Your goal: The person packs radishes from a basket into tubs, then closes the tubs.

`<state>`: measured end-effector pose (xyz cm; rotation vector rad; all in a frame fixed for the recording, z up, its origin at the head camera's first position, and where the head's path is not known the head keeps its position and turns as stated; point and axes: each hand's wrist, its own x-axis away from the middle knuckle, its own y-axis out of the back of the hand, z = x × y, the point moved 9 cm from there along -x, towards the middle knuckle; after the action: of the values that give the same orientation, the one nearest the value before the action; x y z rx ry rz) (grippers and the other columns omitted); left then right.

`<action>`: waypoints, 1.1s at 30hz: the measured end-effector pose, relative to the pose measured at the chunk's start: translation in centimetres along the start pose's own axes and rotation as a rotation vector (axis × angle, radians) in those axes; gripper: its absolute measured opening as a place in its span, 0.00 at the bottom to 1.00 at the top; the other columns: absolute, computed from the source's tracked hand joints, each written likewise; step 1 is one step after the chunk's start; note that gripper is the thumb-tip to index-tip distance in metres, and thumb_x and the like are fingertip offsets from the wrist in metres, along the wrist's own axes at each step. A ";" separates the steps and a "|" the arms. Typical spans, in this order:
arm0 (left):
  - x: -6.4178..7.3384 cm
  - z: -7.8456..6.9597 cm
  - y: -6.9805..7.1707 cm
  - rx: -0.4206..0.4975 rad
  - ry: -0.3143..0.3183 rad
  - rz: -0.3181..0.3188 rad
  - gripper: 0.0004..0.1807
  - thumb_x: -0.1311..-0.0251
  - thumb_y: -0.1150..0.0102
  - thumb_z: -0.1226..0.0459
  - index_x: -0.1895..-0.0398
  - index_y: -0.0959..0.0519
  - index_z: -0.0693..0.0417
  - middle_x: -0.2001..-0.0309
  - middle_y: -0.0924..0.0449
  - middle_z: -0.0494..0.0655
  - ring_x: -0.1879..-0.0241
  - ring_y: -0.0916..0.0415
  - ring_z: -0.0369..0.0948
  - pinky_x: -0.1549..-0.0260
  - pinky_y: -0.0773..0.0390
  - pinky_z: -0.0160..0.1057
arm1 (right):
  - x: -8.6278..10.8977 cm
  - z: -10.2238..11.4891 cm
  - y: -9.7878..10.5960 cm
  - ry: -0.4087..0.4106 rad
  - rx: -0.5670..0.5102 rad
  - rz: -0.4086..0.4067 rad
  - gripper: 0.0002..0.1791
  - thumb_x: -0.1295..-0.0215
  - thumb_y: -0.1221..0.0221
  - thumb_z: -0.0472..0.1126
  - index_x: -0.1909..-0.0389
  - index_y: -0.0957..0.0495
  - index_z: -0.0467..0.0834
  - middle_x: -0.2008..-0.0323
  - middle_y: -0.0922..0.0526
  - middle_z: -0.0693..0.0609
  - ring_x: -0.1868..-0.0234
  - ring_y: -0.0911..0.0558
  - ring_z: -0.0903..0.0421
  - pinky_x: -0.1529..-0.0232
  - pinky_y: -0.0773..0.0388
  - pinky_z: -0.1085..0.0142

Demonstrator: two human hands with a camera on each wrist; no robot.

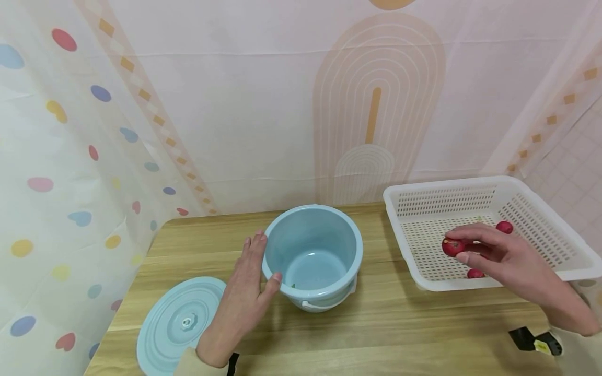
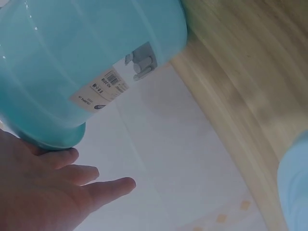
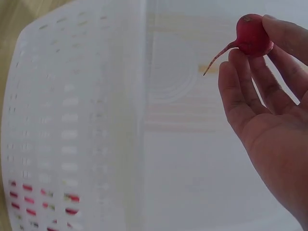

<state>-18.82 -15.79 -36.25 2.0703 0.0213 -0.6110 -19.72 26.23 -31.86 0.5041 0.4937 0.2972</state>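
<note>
A light blue plastic bucket (image 1: 305, 230) stands upright on the table, with a small green scrap on its inside floor. My left hand (image 1: 244, 292) touches the left side of its rim, fingers extended and the thumb at the near edge. In the left wrist view a paper label (image 2: 115, 79) shows on the bucket's wall. Over the white basket (image 1: 409, 261), my right hand (image 1: 512, 256) pinches a red radish (image 1: 452, 247) between thumb and fingertips. A thin root hangs from that radish (image 3: 254, 36) in the right wrist view. Other radishes (image 1: 505, 227) lie inside the basket, partly hidden by the hand.
A round light blue lid (image 1: 157, 329) lies flat on the wooden table (image 1: 376, 334), left of the bucket and partly behind my left forearm. Behind the table hangs a patterned curtain (image 1: 235, 104). The bucket's white handle (image 1: 329, 304) is folded down at the front.
</note>
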 end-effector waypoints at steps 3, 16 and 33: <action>-0.1 0.0 0.1 -0.016 0.007 0.012 0.40 0.28 0.47 0.53 0.19 0.46 0.62 0.19 0.47 0.58 0.21 0.53 0.61 0.30 0.42 0.70 | 0.0 0.6 -0.3 0.008 -0.001 -0.017 0.24 0.36 0.39 0.19 0.40 0.20 0.36 0.45 0.19 0.58 0.58 0.14 0.61 0.70 0.16 0.67; -0.9 -0.2 0.4 -0.068 0.030 0.047 0.43 0.33 0.45 0.55 0.20 0.45 0.67 0.23 0.42 0.64 0.22 0.47 0.59 0.30 0.38 0.66 | -0.5 2.5 -2.2 0.088 -0.084 -0.055 0.24 0.39 0.39 0.16 0.42 0.20 0.33 0.46 0.17 0.52 0.47 0.18 0.62 0.51 0.21 0.76; -0.9 -0.6 0.1 -0.077 -0.015 0.059 0.41 0.29 0.50 0.55 0.19 0.47 0.67 0.19 0.48 0.59 0.20 0.50 0.55 0.33 0.38 0.70 | -1.9 5.0 -4.4 0.207 -0.210 -0.086 0.27 0.43 0.39 0.13 0.43 0.18 0.33 0.45 0.18 0.44 0.43 0.19 0.58 0.45 0.21 0.74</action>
<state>-19.34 -15.23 -35.52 1.9846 -0.0248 -0.5806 -18.02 19.90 -29.63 0.2475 0.6753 0.3161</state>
